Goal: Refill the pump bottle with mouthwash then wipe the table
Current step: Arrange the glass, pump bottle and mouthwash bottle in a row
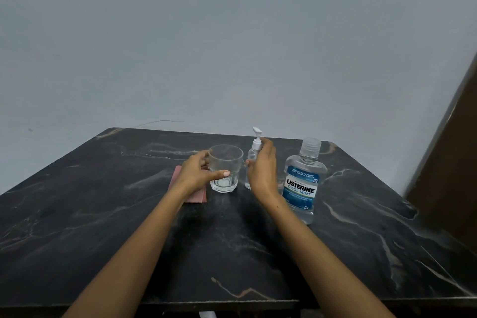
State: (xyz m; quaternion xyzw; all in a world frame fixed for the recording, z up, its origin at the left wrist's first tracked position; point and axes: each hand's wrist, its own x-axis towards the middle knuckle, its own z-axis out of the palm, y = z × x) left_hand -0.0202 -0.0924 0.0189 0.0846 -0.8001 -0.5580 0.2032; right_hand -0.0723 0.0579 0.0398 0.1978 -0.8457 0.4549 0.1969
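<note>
A small clear pump bottle with a white pump head stands on the black marble table. My right hand grips it from the right, fingers curled round its neck and body. Left of it stands a clear drinking glass with a little liquid at the bottom. My left hand holds the glass from the left, thumb across its front. A mouthwash bottle with a blue label and a clear ribbed cap stands upright at the right. A pink cloth lies flat under my left wrist.
A pale grey wall rises right behind the table's far edge. A dark brown wooden panel stands at the table's right side. The table's front edge runs across the bottom of the view.
</note>
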